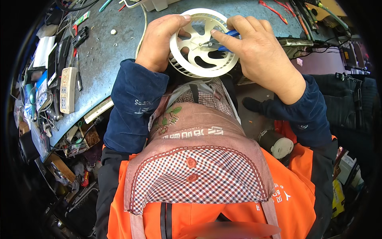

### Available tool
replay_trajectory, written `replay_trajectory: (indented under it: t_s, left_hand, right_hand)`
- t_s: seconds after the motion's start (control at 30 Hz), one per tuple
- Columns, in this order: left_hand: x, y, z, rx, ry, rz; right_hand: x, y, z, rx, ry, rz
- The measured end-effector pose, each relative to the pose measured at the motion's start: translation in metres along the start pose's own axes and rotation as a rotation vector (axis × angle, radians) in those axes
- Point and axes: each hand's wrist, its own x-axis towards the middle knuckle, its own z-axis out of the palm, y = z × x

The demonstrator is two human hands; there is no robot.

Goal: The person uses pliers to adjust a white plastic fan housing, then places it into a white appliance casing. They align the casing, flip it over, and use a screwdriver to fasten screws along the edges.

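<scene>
A white plastic wheel (207, 72) with large rounded cut-outs, a central hub and a row of slots round its side is held up at the bench's near edge. My left hand (156, 41) grips its left rim, thumb over the top and fingers partly hidden behind. In my right hand (264, 51) is a pair of blue-handled pliers (232, 34), fingers closed round the handles. The metal jaws point left and reach the small hub in the wheel's middle. Whether they bite on anything there is too small to tell.
The blue-grey bench top (115, 53) holds a power strip (68, 89), a phone (52, 63) and cables at the left. A white container (157, 4) stands at the far edge, red-handled tools (274, 11) at the far right. Below right is a dark cylinder with a pale lid (281, 147).
</scene>
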Motion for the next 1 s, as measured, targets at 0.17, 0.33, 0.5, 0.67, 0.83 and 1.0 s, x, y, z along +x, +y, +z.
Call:
replay_trajectory:
  t_s: [0.17, 0.33, 0.5, 0.67, 0.83, 1.0]
  left_hand:
    - [0.001, 0.001, 0.0, -0.02, 0.004, -0.021]
    - [0.0, 0.0, -0.002, -0.007, 0.001, -0.024]
    - [0.001, -0.002, 0.0, -0.009, 0.02, -0.008]
    - [0.002, -0.001, 0.003, 0.005, 0.054, 0.005]
    - [0.001, -0.001, 0.004, 0.009, 0.059, 0.007]
    - [0.001, -0.001, 0.005, 0.007, 0.071, -0.005]
  right_hand:
    - [0.003, 0.002, -0.001, 0.009, -0.018, -0.01]
    - [0.005, 0.003, -0.001, -0.002, -0.02, -0.04]
    - [0.008, 0.006, 0.0, -0.043, 0.003, -0.088]
    - [0.01, 0.013, 0.006, -0.052, 0.029, -0.132]
    - [0.012, 0.019, 0.006, 0.036, 0.002, -0.134]
    - [0.016, 0.028, 0.008, 0.053, 0.025, -0.194]
